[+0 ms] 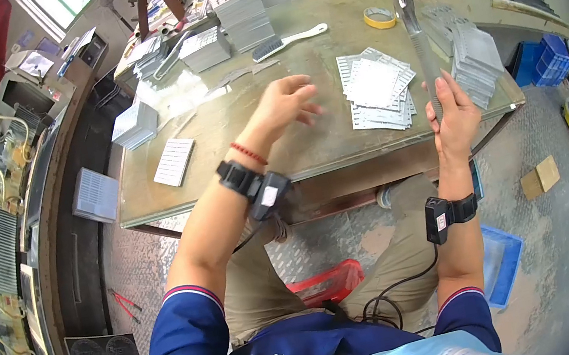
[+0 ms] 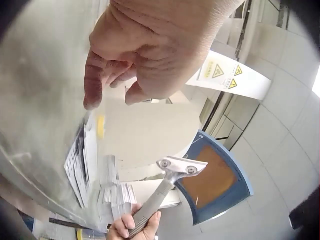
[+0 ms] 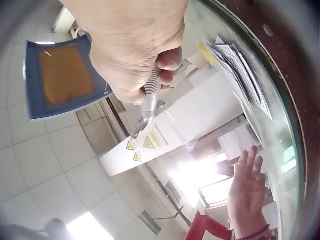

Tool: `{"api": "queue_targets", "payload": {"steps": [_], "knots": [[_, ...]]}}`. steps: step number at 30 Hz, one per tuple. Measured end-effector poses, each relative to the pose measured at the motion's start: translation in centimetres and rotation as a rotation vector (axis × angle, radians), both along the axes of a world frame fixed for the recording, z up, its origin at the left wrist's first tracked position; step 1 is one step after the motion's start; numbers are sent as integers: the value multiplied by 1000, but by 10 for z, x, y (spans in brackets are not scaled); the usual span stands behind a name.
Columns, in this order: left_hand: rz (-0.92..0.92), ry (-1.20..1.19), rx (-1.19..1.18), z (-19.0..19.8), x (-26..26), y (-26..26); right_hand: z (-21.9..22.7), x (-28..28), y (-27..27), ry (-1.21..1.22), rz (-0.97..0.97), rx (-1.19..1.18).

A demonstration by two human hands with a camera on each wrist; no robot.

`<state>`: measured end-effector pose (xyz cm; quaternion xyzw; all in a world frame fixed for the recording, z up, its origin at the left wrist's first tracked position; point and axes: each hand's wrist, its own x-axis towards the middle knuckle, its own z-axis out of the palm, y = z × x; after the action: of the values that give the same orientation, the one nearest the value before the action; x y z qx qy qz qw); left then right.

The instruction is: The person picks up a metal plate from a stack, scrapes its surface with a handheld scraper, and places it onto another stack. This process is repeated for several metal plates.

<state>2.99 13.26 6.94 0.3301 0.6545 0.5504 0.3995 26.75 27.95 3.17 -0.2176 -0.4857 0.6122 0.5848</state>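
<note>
My right hand (image 1: 457, 120) grips the ribbed grey handle of a scraper (image 1: 412, 24), its metal head pointing up and away from me. In the right wrist view the fingers of that hand (image 3: 145, 55) curl round the handle (image 3: 151, 82). My left hand (image 1: 286, 108) is raised over the middle of the table, fingers loosely bent and holding nothing; the left wrist view shows the same hand (image 2: 145, 55) empty. Between the hands lies a loose, fanned pile of white printed sheets (image 1: 376, 87). Stacked grey-white pieces (image 1: 477, 59) stand right of the scraper.
A yellow tape roll (image 1: 380, 18) and a white-handled brush (image 1: 290, 41) lie towards the back. Tall stacks (image 1: 243, 17) stand at the back left, a smaller stack (image 1: 134, 125) and a flat card pile (image 1: 174, 162) at the left. The table's front edge (image 1: 328, 168) runs before my knees.
</note>
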Motion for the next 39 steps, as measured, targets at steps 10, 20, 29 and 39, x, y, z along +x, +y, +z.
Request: {"api": "queue_targets", "payload": {"steps": [10,20,29,39], "knots": [[525,1125,-554,-8,-125,-207,-11,-4,9,-39,79,-13],[335,1011,-917,-5,-132,-228,-21,-17,0,-140,93,83],[519,1029,-633,15,-126,-231,-19,-14,-2,-111,120,93],[211,1186,-494,-17,-24,-134,-17,-20,-14,-166,145,93]]}}
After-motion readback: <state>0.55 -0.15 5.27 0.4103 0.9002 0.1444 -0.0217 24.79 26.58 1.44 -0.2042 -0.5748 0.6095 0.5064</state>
